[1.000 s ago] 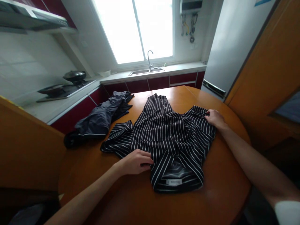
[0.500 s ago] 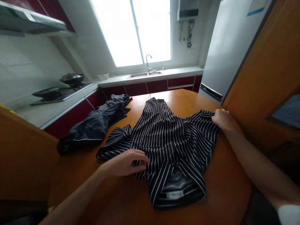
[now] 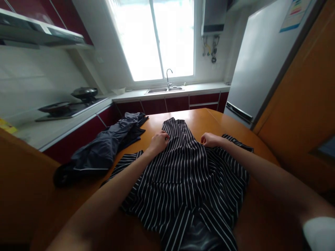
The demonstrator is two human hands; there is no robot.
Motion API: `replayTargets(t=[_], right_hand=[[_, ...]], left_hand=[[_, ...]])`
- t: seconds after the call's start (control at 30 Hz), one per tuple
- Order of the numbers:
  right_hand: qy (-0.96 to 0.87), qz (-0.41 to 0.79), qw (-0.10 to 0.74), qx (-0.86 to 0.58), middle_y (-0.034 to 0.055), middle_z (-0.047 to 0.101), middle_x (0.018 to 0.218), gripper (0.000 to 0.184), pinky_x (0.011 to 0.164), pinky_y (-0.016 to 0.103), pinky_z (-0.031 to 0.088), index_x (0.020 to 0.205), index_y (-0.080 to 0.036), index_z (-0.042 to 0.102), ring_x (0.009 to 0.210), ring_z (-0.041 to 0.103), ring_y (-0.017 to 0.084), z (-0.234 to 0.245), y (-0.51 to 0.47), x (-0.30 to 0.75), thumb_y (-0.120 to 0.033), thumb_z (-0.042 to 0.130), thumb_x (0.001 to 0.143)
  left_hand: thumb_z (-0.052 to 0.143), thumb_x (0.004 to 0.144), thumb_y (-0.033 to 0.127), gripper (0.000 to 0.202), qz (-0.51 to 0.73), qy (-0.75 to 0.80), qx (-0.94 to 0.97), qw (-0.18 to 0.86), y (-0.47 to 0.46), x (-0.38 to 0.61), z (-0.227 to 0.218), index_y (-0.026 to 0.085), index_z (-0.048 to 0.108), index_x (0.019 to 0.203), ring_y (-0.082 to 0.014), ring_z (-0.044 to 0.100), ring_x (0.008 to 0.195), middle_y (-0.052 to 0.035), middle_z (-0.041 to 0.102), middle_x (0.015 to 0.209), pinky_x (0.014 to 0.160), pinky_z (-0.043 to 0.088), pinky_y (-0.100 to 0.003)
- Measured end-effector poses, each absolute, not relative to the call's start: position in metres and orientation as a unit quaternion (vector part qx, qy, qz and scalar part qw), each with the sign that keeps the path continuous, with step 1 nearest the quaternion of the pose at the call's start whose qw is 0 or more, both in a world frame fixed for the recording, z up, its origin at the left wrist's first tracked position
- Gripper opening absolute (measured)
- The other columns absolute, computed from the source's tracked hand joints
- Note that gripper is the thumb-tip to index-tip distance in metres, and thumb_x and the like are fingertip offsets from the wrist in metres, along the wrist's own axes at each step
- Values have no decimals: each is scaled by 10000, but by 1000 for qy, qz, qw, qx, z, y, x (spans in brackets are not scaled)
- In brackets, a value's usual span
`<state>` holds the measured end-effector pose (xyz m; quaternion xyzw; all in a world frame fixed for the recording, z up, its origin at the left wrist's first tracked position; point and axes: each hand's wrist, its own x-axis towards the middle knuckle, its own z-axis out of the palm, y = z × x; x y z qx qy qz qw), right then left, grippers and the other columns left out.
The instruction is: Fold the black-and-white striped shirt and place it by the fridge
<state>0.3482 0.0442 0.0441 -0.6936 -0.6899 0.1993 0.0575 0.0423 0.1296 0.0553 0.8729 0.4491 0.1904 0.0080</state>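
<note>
Kitchen w/ round wooden surface (image 3: 206,118), striped shirt (image 3: 183,177) spread across it.
My left hand (image 3: 158,142) & right hand (image 3: 209,139) both curl closed, pinching shirt's far end; grey garment (image 3: 104,150) lies just left.

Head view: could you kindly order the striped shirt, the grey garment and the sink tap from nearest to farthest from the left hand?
1. Striped shirt: touching the left hand.
2. Grey garment: to its left.
3. Sink tap: far back, by the window.
</note>
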Motion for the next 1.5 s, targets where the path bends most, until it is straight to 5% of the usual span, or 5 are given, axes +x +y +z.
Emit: replayTargets(t=[0.33, 0.67, 0.93, 1.23, 1.5], right_hand=[[-644, 203, 98, -731, 70, 758, 860, 198, 622, 213, 461, 865, -140, 773, 770, 685, 179, 37, 47, 371, -100, 681, 695], [-531, 100, 3, -841, 157, 745, 991, 246, 728, 348, 514, 939, -181, 761, 926, 712, 301, 47, 12, 426, -147, 646, 724], [-623, 312, -12, -718, 42, 678, 641, 114, 555, 247, 447, 669, -161, 720, 581, 621, 161, 63, 19, 444, -229, 692, 756], [-571, 241, 148, -771, 69, 682, 663, 300, 550, 226, 525, 942, -71, 733, 631, 663, 178, 55, 122, 368, -263, 803, 723], [-635, 216, 98, -735, 157, 747, 952, 287, 655, 252, 520, 990, -108, 726, 887, 705, 277, 43, 129, 287, -183, 739, 713]], left_hand=[[608, 790, 61, 542, 119, 553, 823, 59, 211, 30, 20, 162, 626, 1322, -219, 681, 953, -93, 715, 1003, 886, 497, -264], [557, 728, 53, 265, 47, 574, 817, -6, 193, -21, 33, 135, 790, 822, -279, 708, 935, -148, 759, 906, 826, 505, -281], [659, 656, 121, 110, -91, 607, 787, 71, 209, -55, 65, 191, 739, 684, -261, 715, 800, -73, 741, 750, 700, 506, -260], [789, 746, 349, 523, 57, 665, 743, 42, 274, -22, 52, 124, 655, 1199, -283, 641, 1176, -203, 655, 1288, 907, 487, -254], [821, 661, 229, 586, 61, 669, 735, 86, 279, -29, 31, 134, 655, 1215, -264, 664, 1131, -164, 698, 1221, 867, 499, -236]])
